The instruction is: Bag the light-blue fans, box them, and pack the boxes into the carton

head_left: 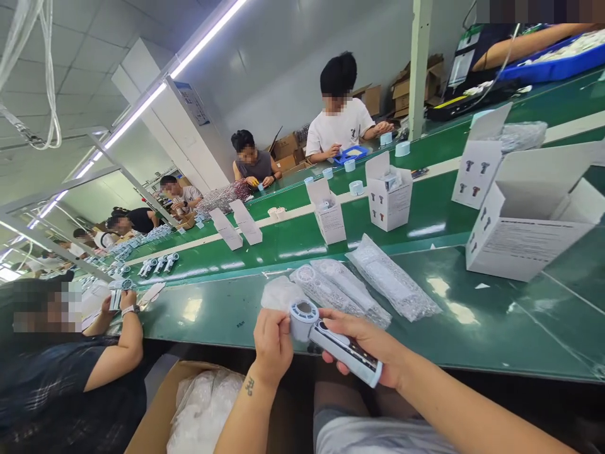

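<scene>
Just over the near edge of the bench I hold a light-blue handheld fan [347,353], its round vented head to the left and its handle slanting down to the right. My right hand [366,340] is wrapped round the handle, thumb on top near the dark strip. At the head's left side, my left hand [274,343] pinches the rim with closed fingers. Right behind the head lies a crumpled clear plastic bag [278,292]; whether the left fingers touch it I cannot tell. Several bubble-wrap packages [392,277] rest on the bench beyond my hands.
Open white boxes [529,233] stand at right, with smaller ones [390,198] along the green conveyor belt [283,230]. Below the bench at left is a cardboard carton [158,410] of plastic bags. A co-worker [61,372] sits left; others work across the belt.
</scene>
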Demonstrator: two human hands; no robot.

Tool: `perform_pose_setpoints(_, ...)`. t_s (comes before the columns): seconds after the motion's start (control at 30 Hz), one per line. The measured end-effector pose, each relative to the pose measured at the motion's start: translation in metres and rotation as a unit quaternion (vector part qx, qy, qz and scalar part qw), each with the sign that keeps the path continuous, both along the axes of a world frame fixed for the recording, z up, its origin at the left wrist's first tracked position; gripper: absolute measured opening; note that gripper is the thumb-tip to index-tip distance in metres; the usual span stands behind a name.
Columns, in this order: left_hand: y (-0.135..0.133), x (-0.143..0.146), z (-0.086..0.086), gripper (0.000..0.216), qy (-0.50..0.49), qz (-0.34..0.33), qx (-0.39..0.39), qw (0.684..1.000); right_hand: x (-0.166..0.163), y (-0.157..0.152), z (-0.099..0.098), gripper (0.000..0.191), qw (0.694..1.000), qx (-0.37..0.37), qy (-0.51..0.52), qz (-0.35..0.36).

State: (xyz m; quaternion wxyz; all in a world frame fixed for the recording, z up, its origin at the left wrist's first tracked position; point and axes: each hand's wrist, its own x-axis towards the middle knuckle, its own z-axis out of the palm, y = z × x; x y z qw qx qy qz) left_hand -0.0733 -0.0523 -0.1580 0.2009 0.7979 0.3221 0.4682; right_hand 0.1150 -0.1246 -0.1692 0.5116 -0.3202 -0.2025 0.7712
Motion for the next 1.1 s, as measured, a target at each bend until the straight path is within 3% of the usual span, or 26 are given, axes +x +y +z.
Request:
perform_pose_setpoints(0.1,0.004,-0.005,-0.007,0.019,0.079,-0.010,0.001,0.997,0.004,-0.001,-0.004,0.049,0.997,-0.005,-0.071,-0.032)
perform_pose_setpoints(0.2,0.018,-0.004,-0.009,0.024,0.140,-0.020,-0.046,0.989,0.003,-0.004,-0.007,0.049,0.992,-0.002,-0.126,-0.012)
perform_pose_setpoints(0.4,0.036,0.011,-0.003,0.019,0.077,-0.035,-0.217,0.973,-0.004,-0.003,-0.005,0.049,0.991,-0.030,-0.126,0.032)
perform_pose_setpoints(0.47,0.033,0.013,-0.001,0.018,0.064,-0.015,-0.190,0.980,-0.003,0.000,-0.005,0.046,0.993,-0.041,-0.109,0.031)
perform_pose_setpoints(0.53,0.026,0.011,0.002,0.016,0.071,-0.015,-0.115,0.991,-0.002,0.001,-0.006,0.043,0.996,-0.049,-0.071,0.026)
perform_pose_setpoints(0.6,0.016,0.005,0.004,0.017,0.103,-0.043,-0.037,0.993,0.001,0.001,-0.007,0.042,0.998,-0.061,-0.032,0.013)
perform_pose_setpoints(0.7,0.003,-0.003,-0.003,0.026,0.150,-0.097,0.010,0.984,0.002,0.001,-0.007,0.041,0.997,-0.076,-0.004,-0.032)
perform_pose_setpoints(0.77,0.000,-0.003,-0.014,0.027,0.128,-0.083,0.013,0.988,0.000,0.001,-0.005,0.038,0.994,-0.086,0.004,-0.065)
perform_pose_setpoints(0.83,0.000,0.002,-0.026,0.020,0.069,-0.023,-0.003,0.997,-0.004,0.003,-0.002,0.031,0.990,-0.110,0.021,-0.089)
perform_pose_setpoints(0.97,-0.012,0.019,-0.043,0.005,-0.002,0.075,-0.095,0.993,-0.011,0.010,0.004,0.016,0.983,-0.151,0.036,-0.099)
perform_pose_setpoints(1.1,-0.030,0.030,-0.046,0.004,-0.027,0.021,-0.120,0.992,-0.011,0.020,0.008,0.025,0.985,-0.163,-0.017,-0.061)
